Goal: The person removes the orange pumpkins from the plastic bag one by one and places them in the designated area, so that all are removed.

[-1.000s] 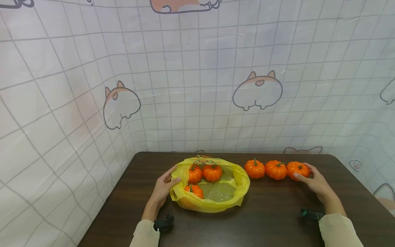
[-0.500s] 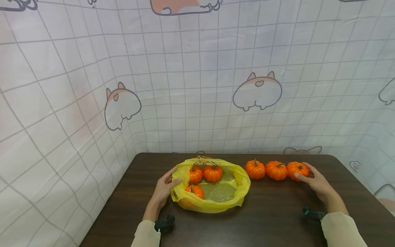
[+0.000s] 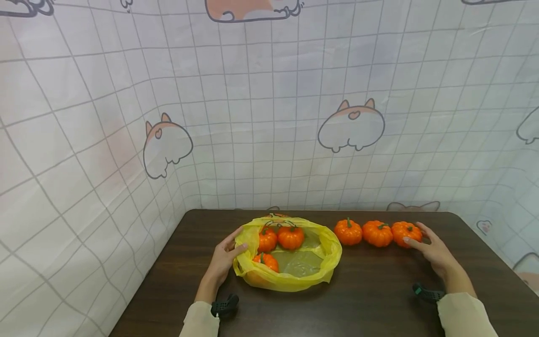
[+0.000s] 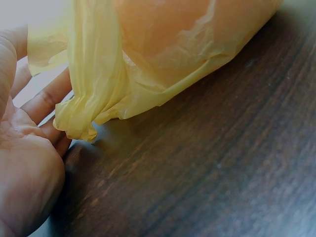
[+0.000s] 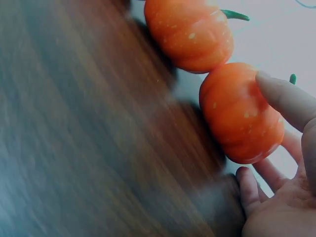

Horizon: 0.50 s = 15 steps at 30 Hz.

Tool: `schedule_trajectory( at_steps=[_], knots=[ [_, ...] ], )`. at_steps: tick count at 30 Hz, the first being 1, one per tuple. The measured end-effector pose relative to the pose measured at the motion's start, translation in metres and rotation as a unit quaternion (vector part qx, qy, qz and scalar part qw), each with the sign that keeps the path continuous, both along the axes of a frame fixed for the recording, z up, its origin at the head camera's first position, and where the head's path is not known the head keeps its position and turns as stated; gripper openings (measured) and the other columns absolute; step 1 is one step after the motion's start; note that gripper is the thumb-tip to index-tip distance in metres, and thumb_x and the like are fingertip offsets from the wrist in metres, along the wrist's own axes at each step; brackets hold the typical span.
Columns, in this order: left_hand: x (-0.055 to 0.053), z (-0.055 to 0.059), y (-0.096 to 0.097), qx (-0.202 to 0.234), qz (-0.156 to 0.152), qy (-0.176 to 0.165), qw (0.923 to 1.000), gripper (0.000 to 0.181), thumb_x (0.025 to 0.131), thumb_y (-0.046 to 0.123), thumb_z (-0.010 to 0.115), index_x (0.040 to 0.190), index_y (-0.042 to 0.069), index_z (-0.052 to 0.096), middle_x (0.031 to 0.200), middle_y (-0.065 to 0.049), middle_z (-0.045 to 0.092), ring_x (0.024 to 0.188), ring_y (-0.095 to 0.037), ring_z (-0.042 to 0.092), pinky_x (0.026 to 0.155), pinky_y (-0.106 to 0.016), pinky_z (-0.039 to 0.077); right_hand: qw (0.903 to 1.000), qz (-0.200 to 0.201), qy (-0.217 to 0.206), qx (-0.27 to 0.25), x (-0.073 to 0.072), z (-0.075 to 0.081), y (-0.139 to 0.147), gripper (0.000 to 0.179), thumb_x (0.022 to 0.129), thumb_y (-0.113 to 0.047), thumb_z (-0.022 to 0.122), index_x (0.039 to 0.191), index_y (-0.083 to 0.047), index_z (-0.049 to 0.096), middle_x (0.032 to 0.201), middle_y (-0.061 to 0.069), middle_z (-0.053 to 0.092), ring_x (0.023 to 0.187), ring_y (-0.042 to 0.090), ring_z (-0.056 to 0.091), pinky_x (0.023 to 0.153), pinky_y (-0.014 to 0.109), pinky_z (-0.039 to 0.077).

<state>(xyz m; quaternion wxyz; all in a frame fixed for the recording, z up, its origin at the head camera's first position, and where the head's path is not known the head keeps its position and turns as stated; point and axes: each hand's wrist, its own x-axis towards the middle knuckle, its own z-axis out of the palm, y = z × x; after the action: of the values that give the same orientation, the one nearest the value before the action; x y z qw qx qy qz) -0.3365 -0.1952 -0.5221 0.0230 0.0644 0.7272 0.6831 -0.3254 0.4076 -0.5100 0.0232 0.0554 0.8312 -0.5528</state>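
Note:
A yellow plastic bag (image 3: 294,283) lies with its mouth spread wide on the dark table. Inside it show three small orange pumpkins, one at the back (image 3: 290,238), one at the left (image 3: 267,239) and one in front (image 3: 267,262). At the bag's left side my left hand (image 3: 222,257) holds the rim, thumb over the edge and fingers on the outer side. To the right, three more pumpkins stand in a row. My right hand (image 3: 435,252) grips the rightmost pumpkin (image 3: 405,233), thumb in front and fingers behind. The right wrist view shows the thumb on its skin.
The left pumpkin (image 3: 348,232) and the middle pumpkin (image 3: 377,233) of the row stand close beside the held one. Behind the table (image 3: 358,299) hangs a white gridded cloth (image 3: 269,178) with dog drawings. A black wrist device (image 3: 225,305) sits on the left arm.
Both hands, the bag and the pumpkins stay in place. Only the head view shifts very slightly.

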Motion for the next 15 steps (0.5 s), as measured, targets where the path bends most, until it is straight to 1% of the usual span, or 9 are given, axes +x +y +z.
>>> schedule_trajectory(
  at_steps=[4,5,7,8,9,11,12,14,15],
  knots=[
    [0.001,0.000,0.000,0.006,-0.003,0.001,1.0000,0.062,0.096,0.029,0.073,0.153,0.032,0.048,0.156,-0.011,0.050,0.136,-0.029,0.055,0.104,-0.038,0.054,0.9994,-0.025,0.005,-0.022,0.003,0.000,-0.002,0.098,0.102,-0.047,0.060,0.164,-0.011,-0.007,0.167,0.033,-0.010,0.151,0.059,-0.004,0.119,0.074,0.013],
    [0.001,0.001,0.000,0.009,-0.003,0.000,1.0000,0.062,0.096,0.028,0.073,0.153,0.032,0.048,0.156,-0.011,0.051,0.135,-0.029,0.056,0.102,-0.037,0.055,0.9990,-0.038,0.007,-0.024,0.003,0.000,-0.003,0.098,0.102,-0.048,0.059,0.165,-0.011,-0.006,0.167,0.032,-0.009,0.152,0.057,-0.001,0.119,0.071,0.018],
    [0.001,0.001,0.000,0.016,-0.003,-0.002,0.9999,0.062,0.096,0.027,0.073,0.153,0.032,0.049,0.154,-0.011,0.052,0.132,-0.027,0.059,0.098,-0.033,0.057,0.9976,-0.061,0.008,-0.032,0.004,0.000,-0.005,0.096,0.102,-0.050,0.058,0.165,-0.013,-0.004,0.169,0.029,-0.006,0.153,0.053,0.004,0.117,0.061,0.029],
    [0.001,0.001,0.000,0.020,-0.002,-0.004,0.9998,0.062,0.096,0.027,0.073,0.153,0.032,0.049,0.154,-0.011,0.053,0.130,-0.026,0.060,0.097,-0.032,0.058,0.9967,-0.073,0.010,-0.034,0.004,0.000,-0.007,0.095,0.102,-0.051,0.058,0.166,-0.014,-0.003,0.169,0.028,-0.004,0.152,0.050,0.009,0.113,0.051,0.036],
    [0.001,0.001,-0.001,0.022,-0.002,-0.004,0.9998,0.062,0.096,0.027,0.073,0.153,0.032,0.049,0.153,-0.012,0.053,0.129,-0.025,0.060,0.096,-0.031,0.058,0.9957,-0.084,0.013,-0.037,0.005,-0.001,-0.008,0.095,0.101,-0.051,0.058,0.166,-0.016,-0.001,0.170,0.027,-0.002,0.150,0.047,0.014,0.108,0.041,0.039],
    [0.001,0.000,-0.001,0.024,-0.001,-0.006,0.9997,0.062,0.096,0.026,0.073,0.153,0.032,0.049,0.153,-0.012,0.054,0.127,-0.024,0.062,0.094,-0.030,0.058,0.9938,-0.102,0.019,-0.039,0.007,-0.002,-0.010,0.093,0.101,-0.051,0.059,0.167,-0.017,0.003,0.170,0.026,0.004,0.141,0.035,0.029,0.095,0.026,0.040],
    [0.001,0.000,-0.001,0.023,-0.001,-0.005,0.9997,0.062,0.096,0.026,0.073,0.153,0.032,0.049,0.153,-0.012,0.054,0.127,-0.024,0.062,0.094,-0.031,0.058,0.9931,-0.106,0.023,-0.043,0.008,-0.003,-0.011,0.092,0.101,-0.051,0.059,0.167,-0.018,0.005,0.169,0.025,0.006,0.135,0.028,0.034,0.091,0.021,0.040],
    [0.000,0.000,0.000,0.024,-0.001,-0.006,0.9997,0.062,0.096,0.026,0.073,0.153,0.032,0.049,0.153,-0.012,0.053,0.127,-0.024,0.062,0.095,-0.032,0.058,0.9915,-0.117,0.033,-0.047,0.010,-0.004,-0.011,0.090,0.100,-0.049,0.061,0.167,-0.017,0.009,0.165,0.024,0.013,0.120,0.013,0.038,0.084,0.016,0.040],
    [0.001,0.000,0.000,0.022,-0.002,-0.006,0.9997,0.062,0.096,0.026,0.073,0.153,0.032,0.049,0.153,-0.012,0.054,0.126,-0.024,0.062,0.095,-0.032,0.058,0.9908,-0.120,0.036,-0.050,0.011,-0.005,-0.011,0.090,0.100,-0.048,0.062,0.167,-0.017,0.010,0.163,0.023,0.016,0.114,0.007,0.038,0.084,0.016,0.041]
  ],
)
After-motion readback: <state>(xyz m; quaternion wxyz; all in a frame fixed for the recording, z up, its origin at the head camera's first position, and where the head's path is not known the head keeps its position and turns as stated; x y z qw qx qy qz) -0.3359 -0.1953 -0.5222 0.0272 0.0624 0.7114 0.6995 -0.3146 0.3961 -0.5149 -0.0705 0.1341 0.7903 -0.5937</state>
